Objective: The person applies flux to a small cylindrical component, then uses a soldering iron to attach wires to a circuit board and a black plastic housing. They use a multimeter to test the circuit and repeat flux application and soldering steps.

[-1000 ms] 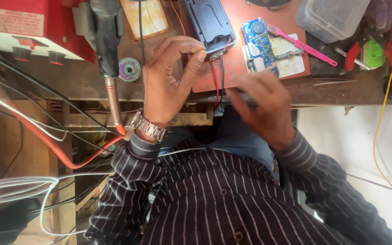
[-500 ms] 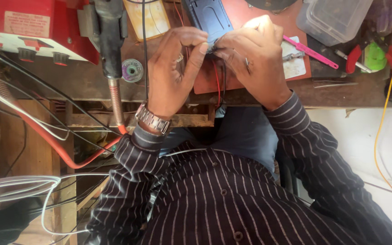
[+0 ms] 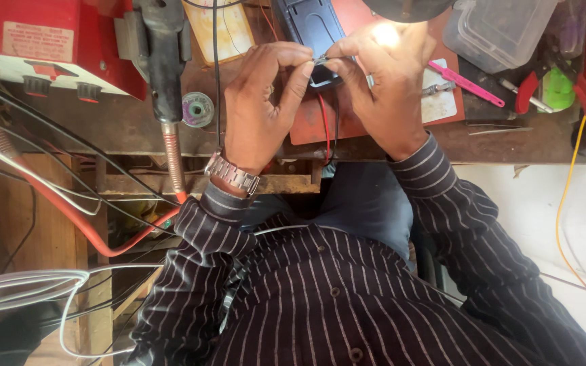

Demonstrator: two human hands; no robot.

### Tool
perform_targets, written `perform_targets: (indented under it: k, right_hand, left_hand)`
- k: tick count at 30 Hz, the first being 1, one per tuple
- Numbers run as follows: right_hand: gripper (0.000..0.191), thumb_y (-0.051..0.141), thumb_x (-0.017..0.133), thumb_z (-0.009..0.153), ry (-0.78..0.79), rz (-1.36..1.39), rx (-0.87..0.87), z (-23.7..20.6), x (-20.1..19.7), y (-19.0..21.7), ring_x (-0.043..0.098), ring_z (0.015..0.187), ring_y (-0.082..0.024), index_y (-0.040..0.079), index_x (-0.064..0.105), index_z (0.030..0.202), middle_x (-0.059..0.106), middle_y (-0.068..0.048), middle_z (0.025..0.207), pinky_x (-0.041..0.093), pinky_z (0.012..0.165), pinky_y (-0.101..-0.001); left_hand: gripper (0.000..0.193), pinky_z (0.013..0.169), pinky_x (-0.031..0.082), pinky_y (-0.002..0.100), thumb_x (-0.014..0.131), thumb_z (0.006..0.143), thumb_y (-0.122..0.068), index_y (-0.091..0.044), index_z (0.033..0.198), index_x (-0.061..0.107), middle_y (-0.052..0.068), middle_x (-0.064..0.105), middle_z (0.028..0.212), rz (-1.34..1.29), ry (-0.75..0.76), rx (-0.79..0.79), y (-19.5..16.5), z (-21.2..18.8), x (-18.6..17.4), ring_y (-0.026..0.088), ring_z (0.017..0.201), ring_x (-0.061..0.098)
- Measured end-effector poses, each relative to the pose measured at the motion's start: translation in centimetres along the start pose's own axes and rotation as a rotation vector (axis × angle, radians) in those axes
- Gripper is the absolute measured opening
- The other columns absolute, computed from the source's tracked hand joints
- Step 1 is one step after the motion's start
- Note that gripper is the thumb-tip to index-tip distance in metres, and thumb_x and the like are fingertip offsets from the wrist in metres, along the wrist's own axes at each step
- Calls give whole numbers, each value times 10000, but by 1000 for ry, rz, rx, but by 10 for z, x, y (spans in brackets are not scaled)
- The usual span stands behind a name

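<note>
Pinching a small metal part (image 3: 321, 59) between their fingertips, the left hand (image 3: 259, 108) and right hand (image 3: 388, 88) are meeting just over the near end of a dark blue device (image 3: 306, 27) on the red mat (image 3: 347, 125). Red and black wires (image 3: 327, 125) are hanging beneath it. A pink tool (image 3: 466, 83) is lying to the right; a hot-air gun (image 3: 164, 61) and solder spool (image 3: 198, 110) are sitting left.

A red machine case (image 3: 49, 41) sits at the counter's (image 3: 510, 139) far left — beside it a grey heat gun (image 3: 164, 54) and a small solder spool (image 3: 197, 109). Right: clear plastic box (image 3: 500, 30), pink tool (image 3: 466, 83), yellow cable (image 3: 568, 196).
</note>
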State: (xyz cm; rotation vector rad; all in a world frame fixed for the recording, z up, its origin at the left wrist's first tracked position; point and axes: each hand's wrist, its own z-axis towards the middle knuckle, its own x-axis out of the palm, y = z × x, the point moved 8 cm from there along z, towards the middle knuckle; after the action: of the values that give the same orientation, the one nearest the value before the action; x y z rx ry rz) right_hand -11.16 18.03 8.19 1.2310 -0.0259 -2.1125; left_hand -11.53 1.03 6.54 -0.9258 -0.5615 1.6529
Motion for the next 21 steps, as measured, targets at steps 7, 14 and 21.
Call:
perform_targets:
  k: [7,14,21]
  right_hand:
    - [92,163,836,976,29,172,125,1,8,-17,469,1206,-251,124,772,1029,546,-30,1111,337,1081,-420]
    - [80,140,830,980,46,200,121,1,8,-18,484,1207,-244,123,777,1037,604,-19,1098,357,1078,-420]
    - [103,159,845,1005,58,212,127,2,8,-18,502,1187,-241,111,773,1060,626,-25,1112,379,1047,-404]
  left_hand:
    - [100,943,558,348,732,1032,-31,-55,1080,647,47,722,1140,10,41,47,1,0,1,251,1075,672]
    - [146,956,555,363,734,1007,24,-40,1097,638,64,702,1149,57,52,124,0,0,3,266,1092,654]
    - [153,955,557,366,737,1005,26,-37,1106,642,72,701,1149,57,48,123,1,-1,4,273,1091,655]
